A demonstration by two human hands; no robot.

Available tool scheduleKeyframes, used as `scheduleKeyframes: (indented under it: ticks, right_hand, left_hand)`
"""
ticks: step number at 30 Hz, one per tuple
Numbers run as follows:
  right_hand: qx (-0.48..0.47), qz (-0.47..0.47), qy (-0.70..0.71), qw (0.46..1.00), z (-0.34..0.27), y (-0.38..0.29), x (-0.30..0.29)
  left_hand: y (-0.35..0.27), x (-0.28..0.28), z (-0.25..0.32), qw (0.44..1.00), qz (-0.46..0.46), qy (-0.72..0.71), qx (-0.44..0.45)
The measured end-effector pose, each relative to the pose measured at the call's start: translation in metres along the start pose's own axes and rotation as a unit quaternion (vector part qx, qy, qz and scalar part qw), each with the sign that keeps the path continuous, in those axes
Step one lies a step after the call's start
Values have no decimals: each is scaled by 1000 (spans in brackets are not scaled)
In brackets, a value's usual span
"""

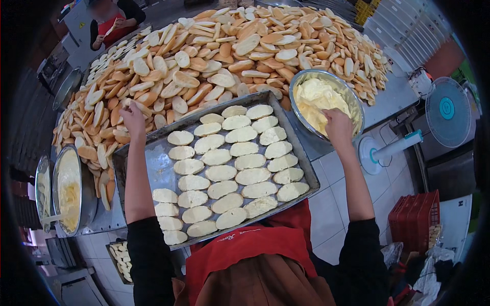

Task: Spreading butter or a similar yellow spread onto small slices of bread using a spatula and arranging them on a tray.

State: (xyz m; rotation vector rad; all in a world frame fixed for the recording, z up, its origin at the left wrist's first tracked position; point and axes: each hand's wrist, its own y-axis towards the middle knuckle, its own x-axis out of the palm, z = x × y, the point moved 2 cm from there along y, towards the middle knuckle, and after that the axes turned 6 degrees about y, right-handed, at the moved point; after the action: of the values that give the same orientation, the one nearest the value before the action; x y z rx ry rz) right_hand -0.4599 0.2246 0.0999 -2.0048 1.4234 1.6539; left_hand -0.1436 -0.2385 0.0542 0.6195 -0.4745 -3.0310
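Note:
My left hand (134, 116) is at the near left edge of the heap of sliced bread (214, 57), its fingers closed on a bread slice (127, 102). My right hand (338, 124) is over the steel bowl (358, 132) of pale yellow cream (323, 95), gripping a utensil whose far end is in the cream; its kind is hard to tell. Between my arms a metal baking tray (312, 168) lies tilted, bearing rows of oval bread slices (252, 176) coated with a pale spread. Bare tray metal shows at its upper left.
Bowls with yellow cream (69, 191) stand at the left table edge. Across the heap, a person in a red apron (115, 26) holds bread. A fan (448, 109), a red crate (413, 222) and stacked plastic boxes (402, 30) are at right. Another bread tray (120, 262) is lower left.

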Motion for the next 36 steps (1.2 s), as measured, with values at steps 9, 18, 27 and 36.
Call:
scheduleKeyframes:
  ticks: [9, 18, 27, 36]
  right_hand:
    - [65, -145, 107, 982, 19, 5, -12]
    - [197, -100, 293, 930, 33, -18, -36]
    - [-56, -23, 512, 857, -112, -108, 3]
    - [-292, 19, 339, 894, -153, -126, 6]
  left_hand:
    - [-85, -34, 13, 769, -314, -468, -303]
    - [-162, -52, 39, 705, -377, -522, -299]
    - [-215, -35, 82, 634, -377, -586, -336]
    - [-217, -42, 91, 621, -354, -604, -351]
